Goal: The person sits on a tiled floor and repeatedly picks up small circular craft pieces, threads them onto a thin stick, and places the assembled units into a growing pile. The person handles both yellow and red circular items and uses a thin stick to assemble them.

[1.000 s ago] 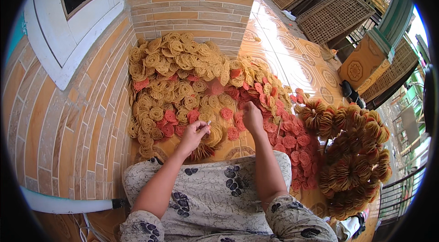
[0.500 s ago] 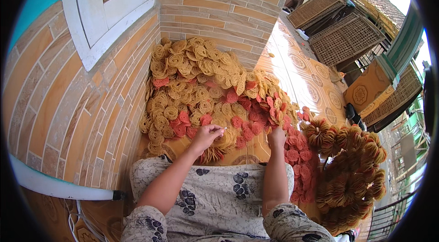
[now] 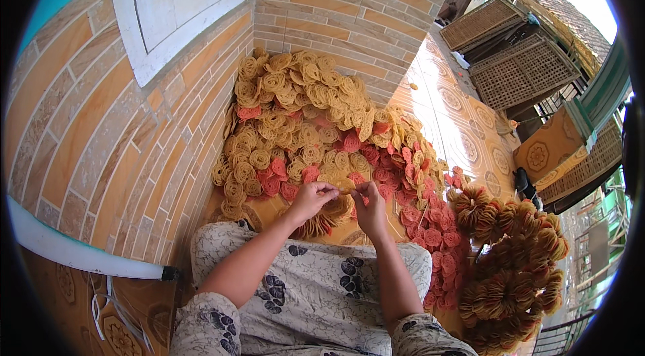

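My left hand [image 3: 310, 199] and right hand [image 3: 369, 207] meet just below the middle of the frame, both closed to a pinch. Between the fingertips I have what looks like a thin strip or string [image 3: 344, 190], and under my hands hangs a short stack of crackers [image 3: 329, 216] that seem to be threaded on it; I cannot tell exactly how much each hand grips. These discs look light, dry and brittle, lacy with holes, so I judge they would snap if squeezed flat. Best held by the rim with 2 fingertips, or carried by the string rather than the crackers themselves.

Above my hands the loose heap of yellow and red crackers [image 3: 302, 121] spreads against the brick wall [image 3: 101, 147] in the upper middle. At the lower right lie finished bundles [image 3: 510, 255], packed in rings, on the patterned tile floor [image 3: 463, 121]. My lap in flowered cloth [image 3: 316, 289] fills the bottom centre.
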Action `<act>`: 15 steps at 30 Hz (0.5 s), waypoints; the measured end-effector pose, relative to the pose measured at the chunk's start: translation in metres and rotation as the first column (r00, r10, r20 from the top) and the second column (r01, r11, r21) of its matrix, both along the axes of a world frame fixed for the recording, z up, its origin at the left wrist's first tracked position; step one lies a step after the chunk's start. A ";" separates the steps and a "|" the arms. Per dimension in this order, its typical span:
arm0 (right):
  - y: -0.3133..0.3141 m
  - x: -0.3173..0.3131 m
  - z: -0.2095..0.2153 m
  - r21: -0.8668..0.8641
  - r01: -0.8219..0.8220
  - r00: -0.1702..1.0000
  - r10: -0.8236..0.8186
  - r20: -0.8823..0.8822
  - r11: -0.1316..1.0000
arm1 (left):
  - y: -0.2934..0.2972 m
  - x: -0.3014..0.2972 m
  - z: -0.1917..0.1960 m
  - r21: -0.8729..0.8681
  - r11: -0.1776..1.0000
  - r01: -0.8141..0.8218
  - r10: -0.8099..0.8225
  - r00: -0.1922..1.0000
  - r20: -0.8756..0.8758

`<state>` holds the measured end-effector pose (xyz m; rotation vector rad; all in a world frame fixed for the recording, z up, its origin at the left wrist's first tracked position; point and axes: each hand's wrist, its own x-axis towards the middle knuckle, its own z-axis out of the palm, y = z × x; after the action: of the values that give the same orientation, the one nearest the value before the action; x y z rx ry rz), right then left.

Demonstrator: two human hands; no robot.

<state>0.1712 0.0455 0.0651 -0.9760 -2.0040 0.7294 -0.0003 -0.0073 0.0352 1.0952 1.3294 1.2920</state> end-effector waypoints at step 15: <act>-0.009 0.004 0.026 -0.017 -0.203 0.974 0.203 0.100 0.979 | 0.004 0.003 -0.016 0.150 0.988 -0.040 0.051 0.996 -0.067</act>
<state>0.1749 0.0367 0.0914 -0.8339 -2.2150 0.8104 0.0026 -0.0032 0.0194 1.2296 1.3336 1.4158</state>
